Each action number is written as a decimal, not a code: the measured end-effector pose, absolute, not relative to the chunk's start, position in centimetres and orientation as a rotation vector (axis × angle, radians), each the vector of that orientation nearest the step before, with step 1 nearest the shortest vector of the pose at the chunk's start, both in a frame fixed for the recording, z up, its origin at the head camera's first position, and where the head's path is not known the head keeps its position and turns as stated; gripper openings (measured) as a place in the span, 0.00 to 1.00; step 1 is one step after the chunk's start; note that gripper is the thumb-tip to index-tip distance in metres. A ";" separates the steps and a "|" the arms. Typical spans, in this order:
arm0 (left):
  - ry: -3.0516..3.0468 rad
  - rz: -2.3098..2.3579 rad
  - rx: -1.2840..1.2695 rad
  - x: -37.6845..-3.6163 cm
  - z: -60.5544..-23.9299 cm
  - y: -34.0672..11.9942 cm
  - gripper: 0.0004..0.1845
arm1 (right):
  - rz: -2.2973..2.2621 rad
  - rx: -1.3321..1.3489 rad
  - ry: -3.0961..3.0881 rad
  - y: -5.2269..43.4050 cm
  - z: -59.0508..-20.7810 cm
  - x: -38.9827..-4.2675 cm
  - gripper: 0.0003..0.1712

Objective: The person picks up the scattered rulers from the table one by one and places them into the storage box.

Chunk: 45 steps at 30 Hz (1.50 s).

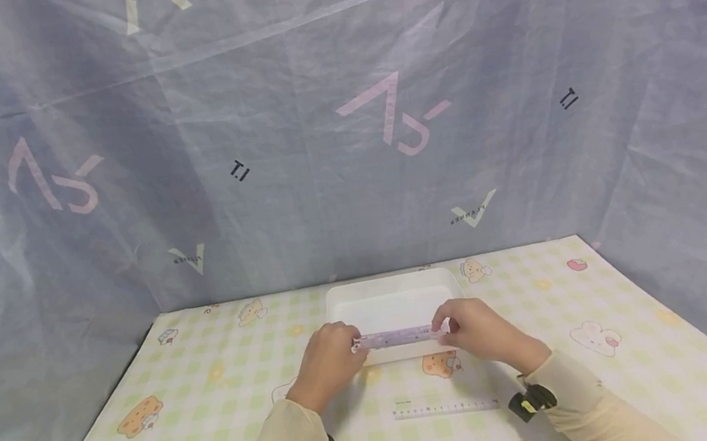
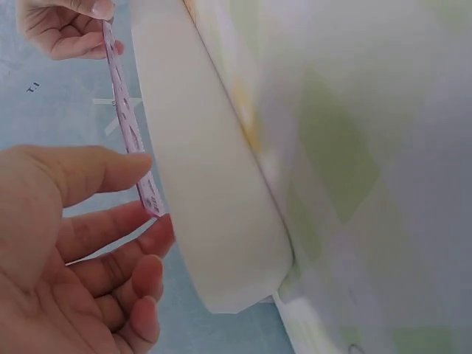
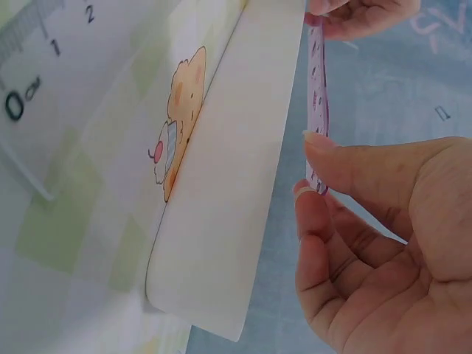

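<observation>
The pink patterned ruler (image 1: 401, 336) is a thin flat strip held level just above the near rim of the white plastic tray (image 1: 393, 298), its print too small to read. The left hand (image 1: 329, 361) pinches one end and the right hand (image 1: 479, 329) the other, fingertips hiding both ends. Nearer the person than the tray, a clear ruler (image 1: 446, 409) lies flat on the glossy checked tablecloth (image 1: 215, 393); both wrist views cut the tray off.
</observation>
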<state>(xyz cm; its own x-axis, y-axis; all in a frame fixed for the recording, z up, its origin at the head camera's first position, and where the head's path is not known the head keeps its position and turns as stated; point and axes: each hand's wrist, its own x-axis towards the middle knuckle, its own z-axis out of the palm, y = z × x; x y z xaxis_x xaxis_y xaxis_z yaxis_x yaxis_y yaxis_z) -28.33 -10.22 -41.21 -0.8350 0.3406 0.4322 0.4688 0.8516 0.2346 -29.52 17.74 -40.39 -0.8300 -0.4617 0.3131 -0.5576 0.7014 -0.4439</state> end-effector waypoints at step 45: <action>-2.724 -0.538 -0.602 -28.5 -41.9 -10.5 0.13 | 0.819 0.687 -2.772 18.2 -41.3 -29.6 0.09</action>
<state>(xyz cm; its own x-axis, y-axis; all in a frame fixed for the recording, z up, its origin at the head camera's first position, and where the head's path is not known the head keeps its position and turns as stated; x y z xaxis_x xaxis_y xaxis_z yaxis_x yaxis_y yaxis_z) -28.54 -10.48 -41.89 -0.8674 0.3411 0.3623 0.4533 0.8421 0.2924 -29.64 18.16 -41.28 -0.8793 -0.3817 0.2849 -0.4753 0.7431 -0.4711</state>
